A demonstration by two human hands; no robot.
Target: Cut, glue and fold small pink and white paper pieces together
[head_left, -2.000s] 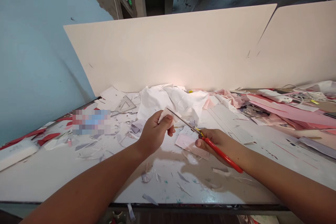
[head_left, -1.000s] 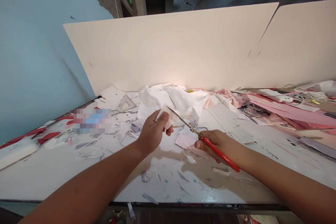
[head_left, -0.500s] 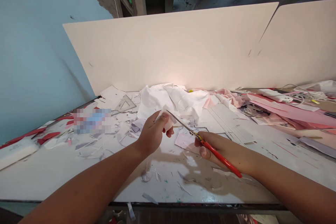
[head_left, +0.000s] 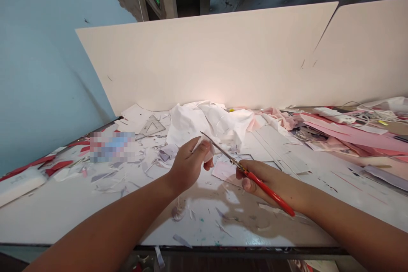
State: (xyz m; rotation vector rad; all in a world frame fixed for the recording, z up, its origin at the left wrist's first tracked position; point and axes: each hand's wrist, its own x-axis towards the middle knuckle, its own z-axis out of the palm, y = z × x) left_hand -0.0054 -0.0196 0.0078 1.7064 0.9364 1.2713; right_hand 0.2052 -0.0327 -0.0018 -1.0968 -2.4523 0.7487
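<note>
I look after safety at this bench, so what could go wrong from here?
The scissors have their blades close to the thumb of the left hand, so a slip might nick it. The small white piece pinched there, if dropped, could get lost among the loose scraps on the table.

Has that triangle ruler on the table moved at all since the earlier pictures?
No. The triangle ruler lies in the same spot, just left of the crumpled white sheet, with no visible shift against it.
</note>
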